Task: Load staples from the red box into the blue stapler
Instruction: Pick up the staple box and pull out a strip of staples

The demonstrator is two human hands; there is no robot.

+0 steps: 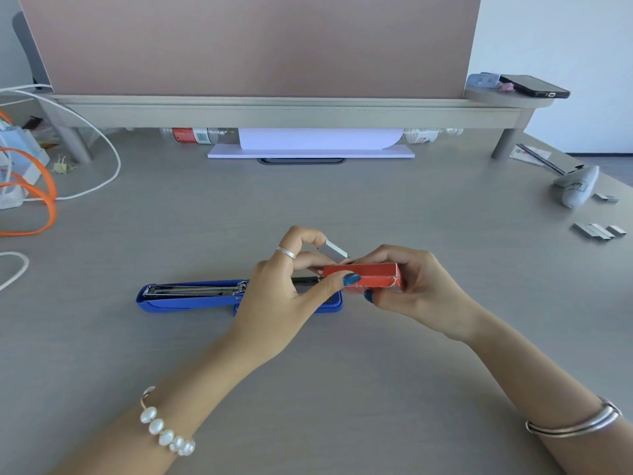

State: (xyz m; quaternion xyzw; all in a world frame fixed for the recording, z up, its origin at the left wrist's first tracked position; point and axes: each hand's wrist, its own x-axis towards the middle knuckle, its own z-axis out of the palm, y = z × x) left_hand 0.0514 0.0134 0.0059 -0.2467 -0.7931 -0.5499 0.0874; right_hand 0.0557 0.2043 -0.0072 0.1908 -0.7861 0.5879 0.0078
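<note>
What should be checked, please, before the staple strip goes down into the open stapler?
1. Blue stapler opened flat on the desk: ok.
2. Staple strip pinched in the left hand, clear of the box: ok.
3. Red box held by the right hand: ok.
4. Loading channel free of old staples: cannot tell, the left hand covers that part.
5. Strip turned legs down: cannot tell.
6. Path to the channel clear: not ok, the box sits over the stapler's right end.

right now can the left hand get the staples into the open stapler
Probably yes: the left hand holds a staple strip just above the stapler, which lies open with its tray showing.
</note>
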